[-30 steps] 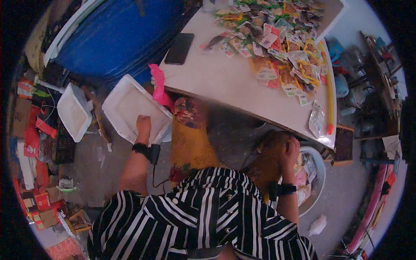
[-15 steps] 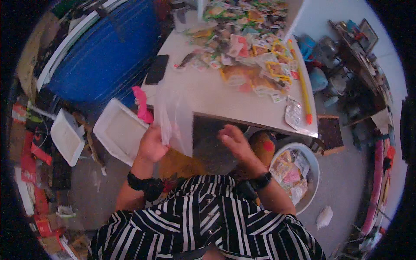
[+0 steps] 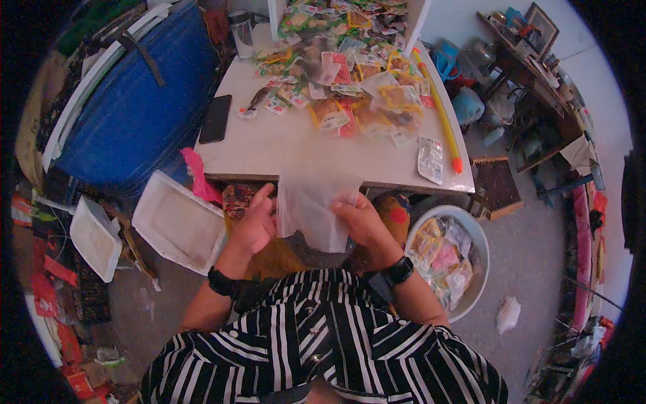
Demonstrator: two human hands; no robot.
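A clear, empty-looking plastic bag (image 3: 311,209) hangs in front of me at the table's near edge. My right hand (image 3: 360,217) pinches its right side between thumb and fingers. At the bag's left edge is my left hand (image 3: 256,222), fingers stretched out and apart from the thumb; whether it touches the plastic is hard to see. Beyond the bag, a heap of small sealed food packets (image 3: 363,101) covers the far part of the white table (image 3: 269,151).
A black phone (image 3: 216,119), a yellow tube with an orange tip (image 3: 441,114) and a silver packet (image 3: 430,161) lie on the table. A round tub (image 3: 481,269) of packets stands at lower right. White foam boxes (image 3: 178,219) and a blue container (image 3: 145,101) are left.
The bag has moved right, from my left hand to my right hand, which now grips it. My left hand has let go and spread its fingers. The whole view has shifted slightly.
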